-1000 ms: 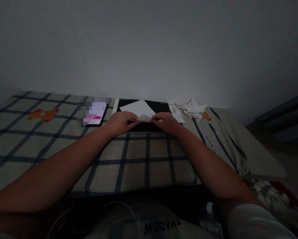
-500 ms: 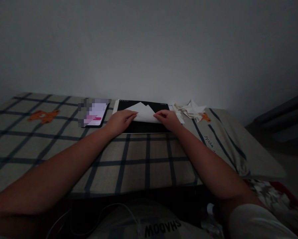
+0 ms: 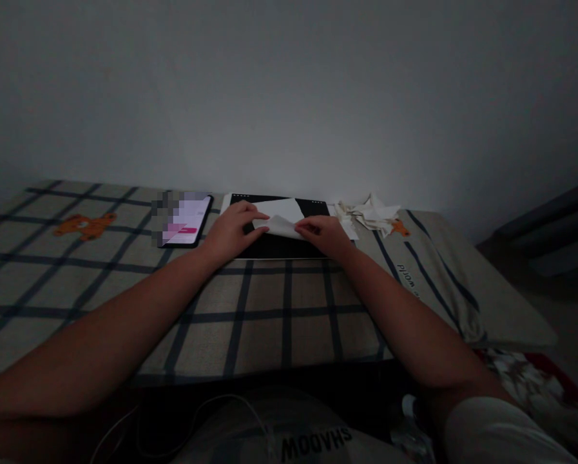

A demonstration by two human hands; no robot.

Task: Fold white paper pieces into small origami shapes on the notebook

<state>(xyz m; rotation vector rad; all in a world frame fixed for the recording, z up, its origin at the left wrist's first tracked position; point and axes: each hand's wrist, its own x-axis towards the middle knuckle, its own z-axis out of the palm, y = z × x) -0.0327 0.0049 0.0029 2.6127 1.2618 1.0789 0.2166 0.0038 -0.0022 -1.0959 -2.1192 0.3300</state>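
Observation:
A white sheet of paper [image 3: 283, 213], partly folded, lies on a black board [image 3: 279, 247] at the far side of the checked cloth. My left hand [image 3: 233, 230] rests on the paper's left part, fingers lying over it and pressing down. My right hand [image 3: 323, 233] pinches the lower flap of the paper at its right end. Both forearms reach forward across the cloth.
A lit phone [image 3: 185, 220] lies left of the board. A heap of folded white paper pieces [image 3: 370, 214] sits to the right of it. The checked cloth [image 3: 124, 283] with orange bear prints covers the surface; a plain wall rises behind. A white cable [image 3: 211, 412] lies near my lap.
The near flap of the paper has been folded up and over. My left hand has slid up onto the sheet; my right hand stays at the right end.

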